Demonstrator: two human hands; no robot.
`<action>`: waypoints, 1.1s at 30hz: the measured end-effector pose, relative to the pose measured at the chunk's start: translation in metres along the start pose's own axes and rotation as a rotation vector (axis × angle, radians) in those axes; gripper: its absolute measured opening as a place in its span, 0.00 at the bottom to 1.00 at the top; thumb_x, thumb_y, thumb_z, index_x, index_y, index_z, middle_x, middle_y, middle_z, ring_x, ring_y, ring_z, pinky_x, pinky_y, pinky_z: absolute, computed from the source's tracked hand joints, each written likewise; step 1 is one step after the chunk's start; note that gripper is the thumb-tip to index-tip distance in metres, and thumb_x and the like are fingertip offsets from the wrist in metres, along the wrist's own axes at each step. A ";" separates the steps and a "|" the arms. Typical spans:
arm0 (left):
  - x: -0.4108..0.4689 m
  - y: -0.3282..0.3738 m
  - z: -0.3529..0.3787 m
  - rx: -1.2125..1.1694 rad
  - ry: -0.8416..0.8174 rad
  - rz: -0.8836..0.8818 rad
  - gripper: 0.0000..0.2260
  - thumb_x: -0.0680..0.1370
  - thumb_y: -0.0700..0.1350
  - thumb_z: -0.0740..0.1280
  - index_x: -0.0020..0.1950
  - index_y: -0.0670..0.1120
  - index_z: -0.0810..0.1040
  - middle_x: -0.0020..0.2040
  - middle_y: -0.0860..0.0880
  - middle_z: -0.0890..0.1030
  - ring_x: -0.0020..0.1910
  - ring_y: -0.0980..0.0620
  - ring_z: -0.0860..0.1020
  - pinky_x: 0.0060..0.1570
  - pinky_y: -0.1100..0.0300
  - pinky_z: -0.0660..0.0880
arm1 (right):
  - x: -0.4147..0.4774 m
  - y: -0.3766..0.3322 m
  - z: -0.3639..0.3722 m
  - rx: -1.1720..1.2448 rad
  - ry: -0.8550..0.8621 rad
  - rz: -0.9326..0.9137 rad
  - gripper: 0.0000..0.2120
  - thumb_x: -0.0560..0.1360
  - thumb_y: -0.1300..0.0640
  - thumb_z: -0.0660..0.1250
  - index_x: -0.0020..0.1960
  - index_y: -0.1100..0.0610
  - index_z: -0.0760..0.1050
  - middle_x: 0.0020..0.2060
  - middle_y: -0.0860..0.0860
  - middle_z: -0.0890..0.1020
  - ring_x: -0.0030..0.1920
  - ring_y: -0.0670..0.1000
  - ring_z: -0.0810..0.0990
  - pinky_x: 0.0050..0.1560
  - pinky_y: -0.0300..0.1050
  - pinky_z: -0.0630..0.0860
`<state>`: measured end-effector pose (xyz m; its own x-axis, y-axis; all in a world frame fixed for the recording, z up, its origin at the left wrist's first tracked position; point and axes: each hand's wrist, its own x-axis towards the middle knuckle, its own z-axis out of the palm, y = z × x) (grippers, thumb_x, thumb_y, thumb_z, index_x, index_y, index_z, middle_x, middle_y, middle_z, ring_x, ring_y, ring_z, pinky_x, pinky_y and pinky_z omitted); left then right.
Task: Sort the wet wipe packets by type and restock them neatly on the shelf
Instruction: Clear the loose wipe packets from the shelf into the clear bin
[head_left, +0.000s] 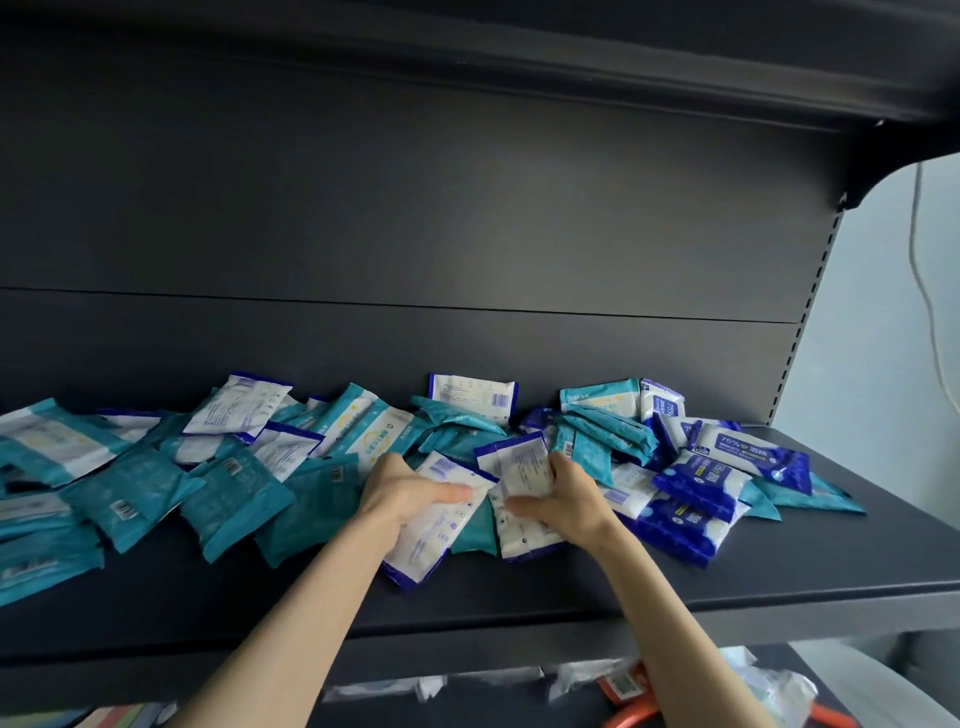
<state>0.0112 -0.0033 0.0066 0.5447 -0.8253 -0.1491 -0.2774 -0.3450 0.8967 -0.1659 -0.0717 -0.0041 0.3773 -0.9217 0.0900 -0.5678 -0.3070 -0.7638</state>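
Note:
Several wet wipe packets lie jumbled on a dark shelf (519, 587). Teal packets (234, 499) fill the left and middle; dark blue and white "75%" packets (748, 454) pile up at the right. My left hand (410, 491) grips a white packet with blue edges (431, 535), thumb on top, its lower end resting on the shelf. My right hand (561, 496) holds another white packet with blue edges (519, 460) tilted up, with a further white packet (524, 535) lying under it. Both hands are close together at the middle of the pile.
The shelf's dark back panel (415, 234) rises behind the packets, with another shelf (519, 62) overhead. The front strip of the shelf is bare. Below, a lower shelf holds mixed goods (623, 686). A slotted upright (810, 306) bounds the right side.

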 end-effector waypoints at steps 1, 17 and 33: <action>-0.002 -0.003 -0.001 -0.009 -0.003 0.013 0.40 0.60 0.48 0.82 0.65 0.39 0.68 0.63 0.42 0.75 0.61 0.44 0.74 0.54 0.54 0.73 | -0.002 -0.002 -0.002 -0.016 -0.012 0.011 0.22 0.69 0.55 0.76 0.53 0.54 0.66 0.47 0.49 0.75 0.42 0.47 0.76 0.32 0.35 0.73; -0.055 -0.023 0.000 -0.049 0.075 0.364 0.23 0.71 0.47 0.75 0.57 0.47 0.64 0.50 0.51 0.76 0.49 0.49 0.76 0.48 0.55 0.72 | -0.042 0.008 0.008 0.228 0.116 0.042 0.30 0.60 0.50 0.80 0.53 0.53 0.67 0.52 0.55 0.78 0.47 0.53 0.79 0.43 0.48 0.79; -0.239 -0.133 -0.108 -0.536 0.422 0.317 0.11 0.72 0.43 0.73 0.51 0.46 0.76 0.43 0.53 0.83 0.38 0.61 0.82 0.32 0.69 0.75 | -0.226 -0.072 0.082 0.883 -0.023 -0.103 0.14 0.69 0.66 0.74 0.53 0.58 0.77 0.45 0.53 0.86 0.44 0.54 0.85 0.41 0.50 0.82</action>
<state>0.0035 0.2885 -0.0323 0.7900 -0.5701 0.2258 -0.1071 0.2343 0.9662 -0.1500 0.1782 -0.0222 0.4156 -0.8916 0.1796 0.2374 -0.0842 -0.9678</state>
